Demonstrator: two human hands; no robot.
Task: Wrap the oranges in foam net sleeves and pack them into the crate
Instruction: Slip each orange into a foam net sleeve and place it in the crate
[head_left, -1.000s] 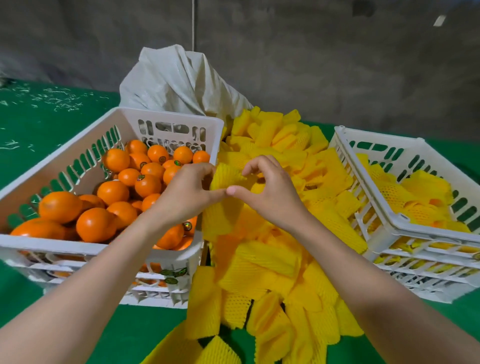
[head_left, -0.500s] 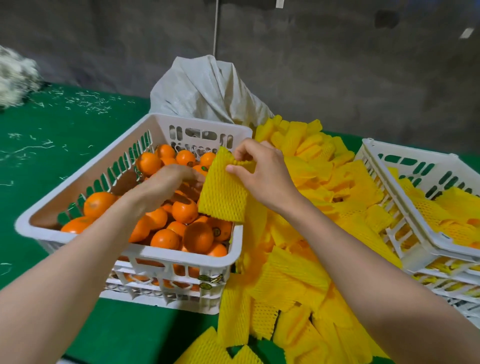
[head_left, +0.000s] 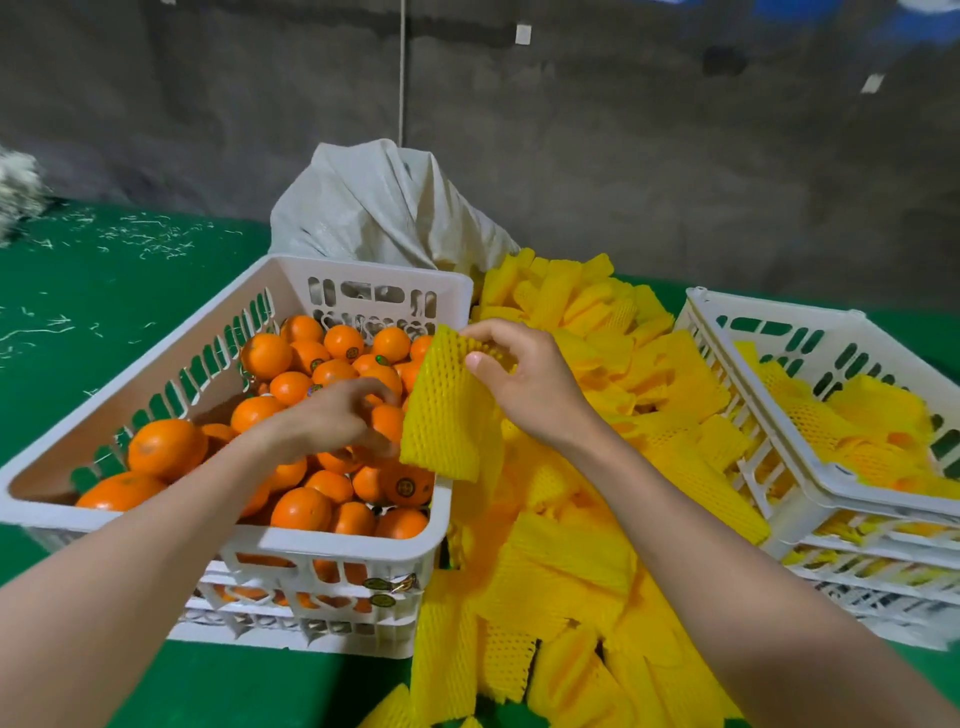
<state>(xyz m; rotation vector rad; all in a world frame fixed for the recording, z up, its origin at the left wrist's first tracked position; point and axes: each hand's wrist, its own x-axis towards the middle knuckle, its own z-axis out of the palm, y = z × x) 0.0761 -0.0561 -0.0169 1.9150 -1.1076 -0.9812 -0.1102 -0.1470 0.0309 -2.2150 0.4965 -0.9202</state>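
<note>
step: fetch orange, sleeve it | left hand (head_left: 332, 418) curls round an orange (head_left: 388, 422) in the left crate (head_left: 374, 270) | right hand (head_left: 535, 387) pinches foam net sleeve (head_left: 447, 415) just beside | tip: I spread the sleeve mouth wide, push fruit in centred

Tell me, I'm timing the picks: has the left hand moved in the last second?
Yes. The left hand went left, from the sleeve at the crate rim inward, and now grips an orange.
</note>
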